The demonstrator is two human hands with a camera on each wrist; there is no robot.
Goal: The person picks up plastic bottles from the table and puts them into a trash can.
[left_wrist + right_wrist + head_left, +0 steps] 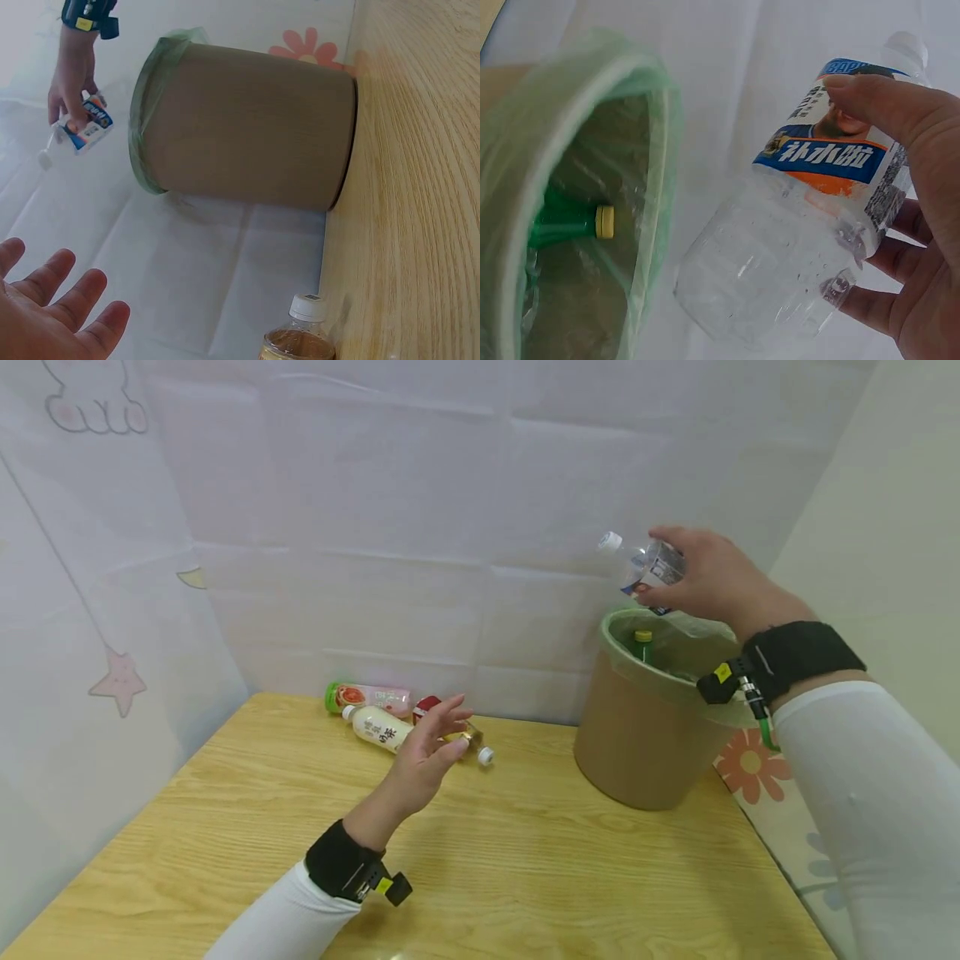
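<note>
Right hand (pixel 708 581) fingers clamp the clear empty plastic bottle (pixel 802 232) above the brown bin with green liner (pixel 645 727). Centre the bottle over the rim before release. Left hand (pixel 427 752) fingers are spread, holding nothing.

Head view looks down over the table (pixel 525 860); both wrist views sit close, sharing the bin (pixel 247 127).

A makeshift recording booth: white sheets (pixel 390 510) curtain a wooden table (pixel 525 860) bearing a lined bin (pixel 637 743).
</note>
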